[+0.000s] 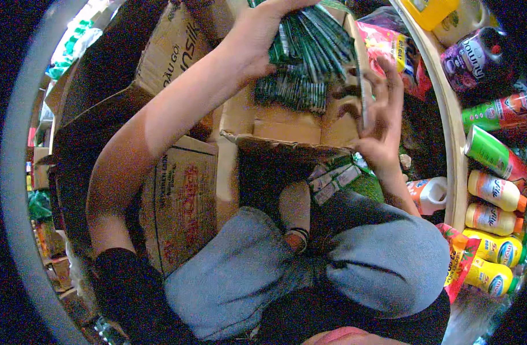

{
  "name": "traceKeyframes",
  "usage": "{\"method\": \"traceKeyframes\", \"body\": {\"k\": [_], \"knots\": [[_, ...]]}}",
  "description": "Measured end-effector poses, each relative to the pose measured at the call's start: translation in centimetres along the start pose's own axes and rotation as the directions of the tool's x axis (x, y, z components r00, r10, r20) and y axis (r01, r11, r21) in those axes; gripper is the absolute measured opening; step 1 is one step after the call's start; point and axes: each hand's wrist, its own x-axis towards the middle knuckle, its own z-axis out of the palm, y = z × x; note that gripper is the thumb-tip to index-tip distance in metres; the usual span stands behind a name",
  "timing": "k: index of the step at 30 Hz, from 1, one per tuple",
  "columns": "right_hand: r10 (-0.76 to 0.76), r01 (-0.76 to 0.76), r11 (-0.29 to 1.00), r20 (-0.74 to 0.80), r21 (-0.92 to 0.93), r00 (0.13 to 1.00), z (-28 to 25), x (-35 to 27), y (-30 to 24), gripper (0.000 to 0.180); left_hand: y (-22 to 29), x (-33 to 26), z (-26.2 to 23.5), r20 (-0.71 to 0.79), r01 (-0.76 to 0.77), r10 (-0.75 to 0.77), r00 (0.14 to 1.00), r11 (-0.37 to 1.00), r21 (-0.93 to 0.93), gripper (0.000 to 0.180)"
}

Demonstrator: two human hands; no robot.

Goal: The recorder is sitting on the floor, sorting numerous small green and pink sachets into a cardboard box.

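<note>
My left hand (255, 43) reaches across the top of an open cardboard box (286, 131), closed on a fanned bunch of dark green sachets (318, 46). Its fingertips run out of the picture at the top edge. Below that bunch, a row of more green sachets (292, 92) stands packed inside the box. At the box's right wall is my right hand (383, 109), its fingers bent and spread apart, somewhat blurred. It holds no sachet that I can see; whether it touches the wall is unclear.
Closed cardboard cartons (186, 195) stand left of the box. On the right, a curved shelf edge (447, 115) fronts several bottles (493, 190) and cans. A pink pouch (378, 46) lies behind my right hand. My jeans-covered legs (384, 259) are folded below the box.
</note>
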Motion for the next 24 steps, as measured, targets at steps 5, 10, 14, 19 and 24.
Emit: {"method": "traceKeyframes", "body": {"k": [5,10,14,19,24], "knots": [[-0.127,0.136,0.817,0.055,-0.560,0.990,-2.9,1.3,-0.9,0.017,0.7,0.1,1.2,-0.194,0.371,-0.435,0.880,0.881,-0.293,0.015],[0.090,-0.145,0.958,-0.220,-0.247,0.971,-2.4,4.2,-0.8,0.041,-0.7,-0.5,1.6,-0.178,0.524,-0.518,0.837,0.851,-0.011,0.028],[-0.046,0.019,0.845,-0.038,-0.535,0.998,-1.7,4.6,0.8,0.063,-1.1,-1.1,2.3,-0.205,0.419,-0.420,0.884,0.907,-0.049,0.018],[0.021,0.293,0.626,0.391,-0.723,0.920,-1.1,3.0,-2.1,0.096,-1.6,-0.8,2.0,-0.152,0.409,-0.424,0.893,0.904,-0.122,0.020],[-0.183,0.390,0.475,0.344,-0.789,0.921,-1.3,2.9,0.0,0.105,-1.9,-1.6,3.1,-0.151,0.498,-0.546,0.824,0.825,-0.266,0.025]]}}
